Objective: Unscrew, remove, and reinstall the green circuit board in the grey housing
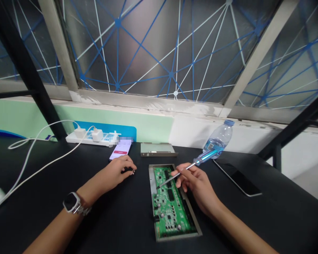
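Note:
My right hand [194, 181] holds a screwdriver [184, 170] by its metal shaft, between thumb and fingers. Its clear blue handle points up and away to the right, and the tip is over the left part of a green circuit board [172, 211]. That board lies in a shallow metal tray [152, 185] on the black table. Left of the tray, my left hand [120, 171] is low over the table with fingers curled together. Small shiny metal pieces [133, 172], which look like screws, show at its fingertips.
Behind the board lies a flat metal cover [157, 149]. A lit phone [121, 148] and a white power strip [95, 137] with cables are at the back left. On the right are a water bottle [218, 137] and a dark phone [238, 178]. Black frame bars flank the table.

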Tool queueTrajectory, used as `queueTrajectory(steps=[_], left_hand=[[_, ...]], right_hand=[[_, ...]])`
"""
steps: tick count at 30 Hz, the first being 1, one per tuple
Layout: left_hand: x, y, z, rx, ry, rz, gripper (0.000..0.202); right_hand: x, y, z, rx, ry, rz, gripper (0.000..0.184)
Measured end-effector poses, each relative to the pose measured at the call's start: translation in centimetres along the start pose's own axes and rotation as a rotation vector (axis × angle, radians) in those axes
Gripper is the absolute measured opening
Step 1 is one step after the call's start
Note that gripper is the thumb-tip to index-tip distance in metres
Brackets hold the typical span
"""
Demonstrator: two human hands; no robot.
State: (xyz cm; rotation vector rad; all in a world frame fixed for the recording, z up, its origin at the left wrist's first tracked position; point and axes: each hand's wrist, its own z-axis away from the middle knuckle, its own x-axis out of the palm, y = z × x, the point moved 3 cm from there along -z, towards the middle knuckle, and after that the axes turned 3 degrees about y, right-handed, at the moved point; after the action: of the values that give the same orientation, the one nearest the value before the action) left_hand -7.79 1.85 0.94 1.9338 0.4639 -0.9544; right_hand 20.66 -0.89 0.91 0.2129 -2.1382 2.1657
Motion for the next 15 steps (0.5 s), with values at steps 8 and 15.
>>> queueTrajectory(steps=[8,15], left_hand=[[0.4,0.8,0.0,-0.051,-0.049,0.009,0.022],[0.4,1.7,-0.2,-0.024,-0.073,-0.062,0.022]], right_hand=[[0.0,0.0,-0.1,-0.012,-0.015,0.009,0.026],[0.1,-0.1,0.0,-0.018,-0.018,0.0,0.027]])
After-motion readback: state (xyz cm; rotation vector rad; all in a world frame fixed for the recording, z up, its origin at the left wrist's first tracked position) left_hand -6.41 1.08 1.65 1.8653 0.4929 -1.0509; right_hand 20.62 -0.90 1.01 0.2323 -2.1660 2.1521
